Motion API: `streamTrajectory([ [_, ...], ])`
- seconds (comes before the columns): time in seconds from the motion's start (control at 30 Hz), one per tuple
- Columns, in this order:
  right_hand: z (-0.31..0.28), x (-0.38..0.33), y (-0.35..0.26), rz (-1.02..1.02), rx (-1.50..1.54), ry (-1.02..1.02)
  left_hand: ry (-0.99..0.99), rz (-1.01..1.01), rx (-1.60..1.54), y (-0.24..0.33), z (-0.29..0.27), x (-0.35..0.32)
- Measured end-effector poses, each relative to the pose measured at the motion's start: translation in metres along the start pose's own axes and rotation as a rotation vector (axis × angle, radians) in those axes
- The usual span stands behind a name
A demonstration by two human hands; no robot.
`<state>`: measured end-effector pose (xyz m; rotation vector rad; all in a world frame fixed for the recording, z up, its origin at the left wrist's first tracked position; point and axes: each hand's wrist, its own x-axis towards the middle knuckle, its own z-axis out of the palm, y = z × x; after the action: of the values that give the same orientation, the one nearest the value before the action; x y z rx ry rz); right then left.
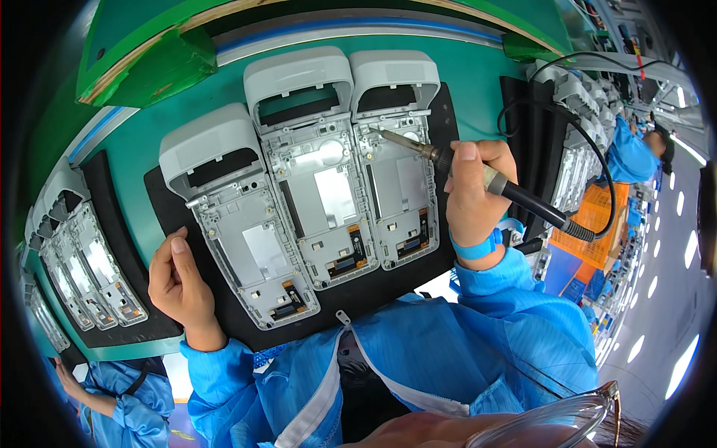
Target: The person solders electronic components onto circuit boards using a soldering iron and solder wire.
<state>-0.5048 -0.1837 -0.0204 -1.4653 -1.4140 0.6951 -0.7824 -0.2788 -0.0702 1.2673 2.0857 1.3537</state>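
Observation:
My right hand (pixel 478 190) is closed around a soldering iron (pixel 534 205) with a black handle and a metal shaft. Its tip points left, at the upper part of the right light-grey device housing (pixel 396 179); whether it touches cannot be told. Beside it lie a middle housing (pixel 314 160) and a left housing (pixel 235 224). All three are open-backed casings with raised hoods at the far end and small circuit parts near me. Next to the left housing, my left hand (pixel 179 284) hovers with thumb and fingers curled together; anything between them is hidden.
The housings rest on a black mat (pixel 258 336) over a green bench (pixel 134 179). Similar housings stand on mats at left (pixel 93 276) and right (pixel 571 157). The iron's black cable (pixel 609 175) loops at the right. Other people (pixel 631 153) in blue sit along the bench.

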Motion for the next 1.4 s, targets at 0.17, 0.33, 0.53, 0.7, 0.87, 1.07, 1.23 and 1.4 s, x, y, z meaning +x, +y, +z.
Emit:
streamTrajectory([
  [0.17, -0.005, -0.009, -0.026, 0.068, 0.111, 0.048, 0.017, -0.016, 0.027, 0.005, -0.006, -0.002],
  [0.33, 0.013, -0.040, -0.061, -0.010, 0.027, -0.098, -0.025, -0.062, 0.015, 0.001, -0.023, -0.003],
  [0.53, 0.051, -0.081, -0.086, 0.126, 0.192, -0.380, -0.031, 0.022, -0.030, 0.001, -0.034, -0.006],
  [0.7, 0.088, -0.089, -0.087, 0.099, 0.104, -0.426, -0.025, 0.078, 0.009, -0.007, -0.044, -0.010],
  [0.87, 0.104, -0.096, -0.079, 0.073, 0.110, -0.402, -0.050, 0.085, 0.034, -0.011, -0.047, -0.010],
  [1.07, 0.113, -0.095, -0.076, -0.031, 0.054, -0.388, -0.046, 0.100, 0.033, -0.015, -0.045, -0.008],
  [1.23, 0.115, -0.097, -0.072, -0.055, 0.056, -0.379, -0.035, 0.124, 0.044, -0.019, -0.045, -0.010],
  [1.4, 0.115, -0.096, -0.072, -0.046, 0.047, -0.389, -0.047, 0.117, 0.053, -0.017, -0.045, -0.009],
])
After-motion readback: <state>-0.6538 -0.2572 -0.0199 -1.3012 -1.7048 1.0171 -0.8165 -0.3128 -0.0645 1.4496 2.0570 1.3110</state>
